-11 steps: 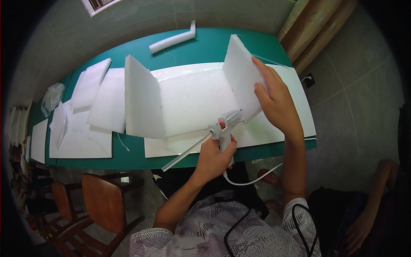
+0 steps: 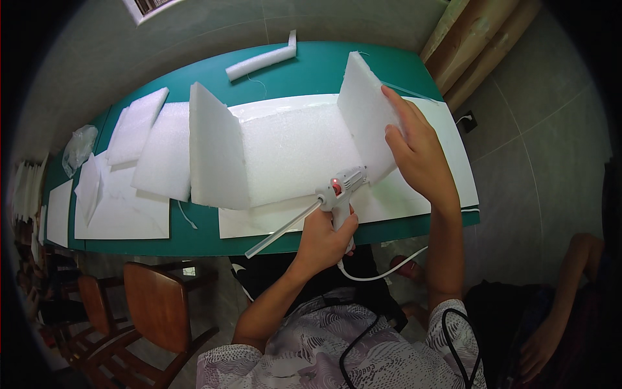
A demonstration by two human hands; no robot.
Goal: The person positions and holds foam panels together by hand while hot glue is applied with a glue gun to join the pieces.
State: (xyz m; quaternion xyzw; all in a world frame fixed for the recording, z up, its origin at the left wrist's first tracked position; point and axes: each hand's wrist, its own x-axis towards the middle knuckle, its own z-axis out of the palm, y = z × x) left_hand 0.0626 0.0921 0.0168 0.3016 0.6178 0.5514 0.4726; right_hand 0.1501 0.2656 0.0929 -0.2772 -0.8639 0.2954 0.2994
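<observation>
My left hand (image 2: 326,236) is closed around the grip of a white hot glue gun (image 2: 342,198). A long clear glue stick (image 2: 283,229) juts from its back end, and its nozzle is at the near lower edge of the right upright foam panel (image 2: 366,110). My right hand (image 2: 418,146) grips that panel by its outer side, thumb toward me and fingers along the edge. The panel stands at the right end of a flat white foam sheet (image 2: 301,152). Another foam panel (image 2: 217,152) stands upright at the sheet's left end.
Beneath the foam is a white board (image 2: 421,191) on a green table (image 2: 330,61). Loose foam pieces (image 2: 159,152) and a clear plastic bag (image 2: 79,149) lie left; a bent foam strip (image 2: 262,63) lies behind. A white cord (image 2: 382,277) hangs from the gun. Another person's arm (image 2: 560,305) is at right.
Both hands, the glue gun and the foam panels stay practically in place. The other person's arm at the right has shifted slightly.
</observation>
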